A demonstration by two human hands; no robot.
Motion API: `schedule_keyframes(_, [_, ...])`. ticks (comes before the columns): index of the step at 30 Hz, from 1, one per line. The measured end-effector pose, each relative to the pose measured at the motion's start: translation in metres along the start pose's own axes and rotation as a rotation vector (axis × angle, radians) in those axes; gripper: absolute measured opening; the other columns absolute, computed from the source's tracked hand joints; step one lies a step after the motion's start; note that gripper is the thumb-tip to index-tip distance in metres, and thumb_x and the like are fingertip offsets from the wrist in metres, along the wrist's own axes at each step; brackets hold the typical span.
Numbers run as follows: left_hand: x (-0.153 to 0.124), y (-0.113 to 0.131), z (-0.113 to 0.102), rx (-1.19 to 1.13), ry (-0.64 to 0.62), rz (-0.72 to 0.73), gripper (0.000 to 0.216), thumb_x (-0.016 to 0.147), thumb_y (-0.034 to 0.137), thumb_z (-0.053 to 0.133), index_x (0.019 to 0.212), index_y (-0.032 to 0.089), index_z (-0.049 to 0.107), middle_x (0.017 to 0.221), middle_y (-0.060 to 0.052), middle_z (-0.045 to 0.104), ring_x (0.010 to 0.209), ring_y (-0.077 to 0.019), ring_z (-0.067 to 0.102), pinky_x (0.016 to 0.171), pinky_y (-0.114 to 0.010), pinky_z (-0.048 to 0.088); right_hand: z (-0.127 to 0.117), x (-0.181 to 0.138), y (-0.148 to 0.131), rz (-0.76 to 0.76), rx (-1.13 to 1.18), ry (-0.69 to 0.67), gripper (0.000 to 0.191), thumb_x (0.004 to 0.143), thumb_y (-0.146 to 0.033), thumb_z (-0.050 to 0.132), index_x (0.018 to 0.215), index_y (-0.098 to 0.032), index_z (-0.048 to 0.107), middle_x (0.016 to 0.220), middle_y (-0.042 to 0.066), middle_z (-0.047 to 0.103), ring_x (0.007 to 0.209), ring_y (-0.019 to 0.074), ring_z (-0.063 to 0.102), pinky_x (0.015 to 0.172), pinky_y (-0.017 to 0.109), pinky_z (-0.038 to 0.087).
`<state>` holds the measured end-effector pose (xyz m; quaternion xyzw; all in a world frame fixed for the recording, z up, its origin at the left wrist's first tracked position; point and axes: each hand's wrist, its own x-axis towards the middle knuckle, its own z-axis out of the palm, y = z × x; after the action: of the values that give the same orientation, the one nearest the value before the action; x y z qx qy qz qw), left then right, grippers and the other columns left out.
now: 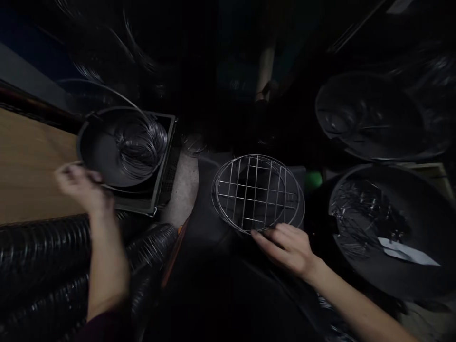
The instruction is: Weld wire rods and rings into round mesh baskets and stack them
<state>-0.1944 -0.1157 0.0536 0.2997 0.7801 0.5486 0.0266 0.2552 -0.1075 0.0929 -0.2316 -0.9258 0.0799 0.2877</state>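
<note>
The left hand [83, 187] touched the near rim of the pan [103, 156] of wire rings [140, 142]; blur hid its grip. The right hand [288, 247] pinched the near edge of the wire grid [258, 192], which lay on the dark cloth [213, 228]; a level hold seemed wise.

Wooden tabletop [32, 161] beside crate [162, 175] bearing dark pan [103, 156]

Silver square-grid wire rack [258, 193], dark grey pan [103, 154], tan tabletop [28, 171].
</note>
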Motion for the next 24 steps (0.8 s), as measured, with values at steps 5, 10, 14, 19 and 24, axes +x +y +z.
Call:
schedule_keyframes(5, [-0.091,0.044,0.112,-0.357,-0.699,-0.070,0.026,0.085,0.046,0.057,0.098,0.024,0.061,0.055,0.006,0.046,0.045,-0.0068,0.042,0.044,-0.019,0.033,0.000,-0.021,-0.012,0.126,-0.067,0.032,0.014,0.081,-0.019,0.064,0.091,-0.024,0.071,0.078,0.003,0.063,0.078,0.0154,0.055,0.072,0.029,0.046])
schedule_keyframes(10, [-0.122,0.065,0.184,-0.248,-1.247,0.198,0.036,0.091,0.042,0.048,0.111,0.019,0.065,0.101,-0.005,0.070,0.093,-0.0176,0.065,0.086,-0.027,0.049,-0.013,-0.054,-0.003,0.907,-0.018,0.280,0.019,0.088,-0.028,0.054,0.101,-0.023,0.067,0.091,0.005,0.064,0.085,0.0171,0.060,0.078,0.033,0.048])
schedule_keyframes(14, [-0.107,0.066,0.197,-0.161,-1.484,0.263,0.047,0.091,0.049,0.045,0.124,0.020,0.060,0.124,-0.005,0.063,0.116,-0.0236,0.058,0.103,-0.034,0.042,-0.001,-0.070,0.017,1.344,0.184,0.197,0.043,0.090,-0.049,0.044,0.116,-0.020,0.062,0.110,0.009,0.066,0.101,0.0223,0.062,0.091,0.040,0.048])
schedule_keyframes(19, [-0.098,0.063,0.196,-0.060,-1.531,0.391,0.051,0.089,0.053,0.048,0.130,0.023,0.054,0.127,-0.004,0.061,0.116,-0.0252,0.058,0.101,-0.033,0.045,0.021,-0.076,0.030,1.349,0.329,0.049,0.050,0.090,-0.051,0.043,0.131,-0.023,0.053,0.130,0.007,0.058,0.120,0.0228,0.054,0.102,0.040,0.043])
schedule_keyframes(24, [-0.113,0.058,0.195,-0.055,-1.355,0.398,0.043,0.091,0.047,0.048,0.124,0.022,0.060,0.117,-0.004,0.066,0.108,-0.0236,0.063,0.095,-0.032,0.049,0.027,-0.063,0.023,1.416,0.353,0.163,0.060,0.085,-0.047,0.052,0.137,-0.015,0.048,0.125,0.010,0.061,0.107,0.0239,0.061,0.097,0.040,0.047])
